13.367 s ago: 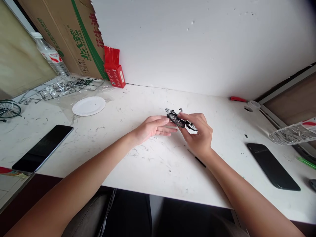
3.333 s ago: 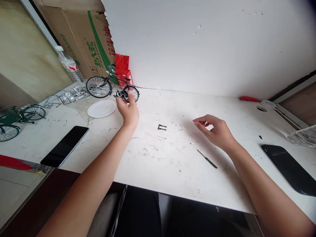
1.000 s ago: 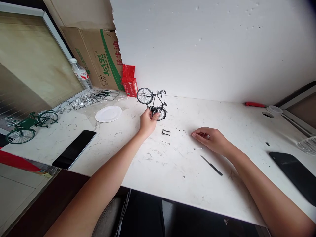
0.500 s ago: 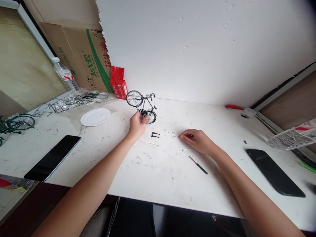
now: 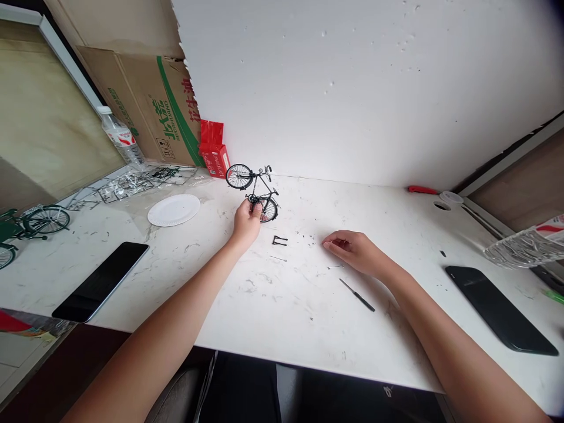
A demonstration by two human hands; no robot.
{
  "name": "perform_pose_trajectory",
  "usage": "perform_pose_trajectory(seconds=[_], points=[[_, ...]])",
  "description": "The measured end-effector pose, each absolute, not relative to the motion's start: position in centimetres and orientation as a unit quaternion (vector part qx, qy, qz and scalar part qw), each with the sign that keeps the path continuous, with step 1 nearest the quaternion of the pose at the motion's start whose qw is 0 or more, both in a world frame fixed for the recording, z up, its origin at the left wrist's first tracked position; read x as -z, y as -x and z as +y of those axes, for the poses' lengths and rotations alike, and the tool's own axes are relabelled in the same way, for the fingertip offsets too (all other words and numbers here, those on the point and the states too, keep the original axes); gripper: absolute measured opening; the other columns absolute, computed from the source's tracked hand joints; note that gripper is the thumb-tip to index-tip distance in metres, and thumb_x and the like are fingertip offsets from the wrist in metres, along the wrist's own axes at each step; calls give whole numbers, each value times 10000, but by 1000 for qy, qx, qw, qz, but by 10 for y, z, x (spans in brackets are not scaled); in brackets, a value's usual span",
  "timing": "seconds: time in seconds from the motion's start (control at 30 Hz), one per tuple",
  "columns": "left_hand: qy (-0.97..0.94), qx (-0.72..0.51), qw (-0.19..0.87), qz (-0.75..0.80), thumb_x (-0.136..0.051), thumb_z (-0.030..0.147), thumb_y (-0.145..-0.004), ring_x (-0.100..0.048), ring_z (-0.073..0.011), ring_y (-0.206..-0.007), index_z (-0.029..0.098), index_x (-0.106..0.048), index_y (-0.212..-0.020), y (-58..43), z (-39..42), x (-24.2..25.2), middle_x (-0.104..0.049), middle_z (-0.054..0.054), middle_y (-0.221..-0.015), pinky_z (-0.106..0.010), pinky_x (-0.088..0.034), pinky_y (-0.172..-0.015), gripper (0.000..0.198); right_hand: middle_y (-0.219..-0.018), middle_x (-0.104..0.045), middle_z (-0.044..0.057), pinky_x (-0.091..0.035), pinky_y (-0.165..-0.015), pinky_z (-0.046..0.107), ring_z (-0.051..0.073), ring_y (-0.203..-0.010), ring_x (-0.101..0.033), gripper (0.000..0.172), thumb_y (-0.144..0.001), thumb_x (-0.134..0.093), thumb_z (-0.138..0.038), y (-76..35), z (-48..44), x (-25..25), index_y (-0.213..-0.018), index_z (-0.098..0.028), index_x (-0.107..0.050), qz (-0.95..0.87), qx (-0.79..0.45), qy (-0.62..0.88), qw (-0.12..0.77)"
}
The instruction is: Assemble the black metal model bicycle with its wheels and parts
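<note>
My left hand (image 5: 247, 222) grips a small black model bicycle (image 5: 263, 187) near its rear wheel and pedals, holding it tilted above the white table. My right hand (image 5: 346, 247) rests on the table with its fingers curled, thumb and forefinger close together; whether anything is between them is hidden. Several tiny dark parts (image 5: 312, 241) lie just left of its fingertips. A black U-shaped piece (image 5: 279, 240) sits between the hands, with a thin metal pin (image 5: 278, 258) below it. Nearer me are a small silvery part (image 5: 335, 267) and a dark-handled thin tool (image 5: 358, 295).
A phone (image 5: 101, 282), a white paper plate (image 5: 174, 210) and a green model bicycle (image 5: 37, 226) are on the left. Behind them stand a bottle (image 5: 121, 138), a red box (image 5: 215, 157) and a carton (image 5: 154, 111). A black tray-like slab (image 5: 500, 310) and a red-handled cutter (image 5: 422, 190) lie right.
The bicycle's front end has turned slightly in my left hand. The whole view has shifted a little; my right hand keeps its place on the table.
</note>
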State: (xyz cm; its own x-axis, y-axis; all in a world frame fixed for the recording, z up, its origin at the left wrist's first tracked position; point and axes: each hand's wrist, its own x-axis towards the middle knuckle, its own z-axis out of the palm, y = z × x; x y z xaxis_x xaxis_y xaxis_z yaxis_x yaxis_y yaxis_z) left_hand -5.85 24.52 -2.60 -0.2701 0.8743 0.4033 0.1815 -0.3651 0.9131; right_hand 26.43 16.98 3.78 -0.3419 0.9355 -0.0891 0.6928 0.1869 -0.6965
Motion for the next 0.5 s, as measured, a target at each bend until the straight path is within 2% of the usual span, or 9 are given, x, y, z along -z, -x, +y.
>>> perform_pose_trajectory(seconds=[0.13,0.33,0.5], points=[[-534,-626,298,483,-622,335,-980,-701,-232,-970,181,-661,-1005,58,246,27,-755,-119,-1026,-353,-539,-921,161,-1059,-786,50,-526,-757,390,211,-816,-660,399,-995,-613,-641,-266,171,-37,-1054,-281,-774,-749,-330,547,178],[-523,-636,321,468,-684,374,-954,-703,-235,-999,191,-676,-989,53,242,24,-750,-112,-1023,-351,-545,-946,186,-1076,-787,45,-534,-770,391,217,-845,-675,374,-1000,-615,-627,-265,170,-38,-1045,-288,-768,-748,-328,550,175],[-408,-649,447,461,-761,441,-925,-701,-206,-916,185,-677,-987,59,240,7,-755,-102,-1019,-326,-559,-833,277,-1103,-790,61,-546,-795,401,233,-879,-692,401,-992,-615,-647,-263,170,-40,-1047,-285,-778,-748,-331,548,176]])
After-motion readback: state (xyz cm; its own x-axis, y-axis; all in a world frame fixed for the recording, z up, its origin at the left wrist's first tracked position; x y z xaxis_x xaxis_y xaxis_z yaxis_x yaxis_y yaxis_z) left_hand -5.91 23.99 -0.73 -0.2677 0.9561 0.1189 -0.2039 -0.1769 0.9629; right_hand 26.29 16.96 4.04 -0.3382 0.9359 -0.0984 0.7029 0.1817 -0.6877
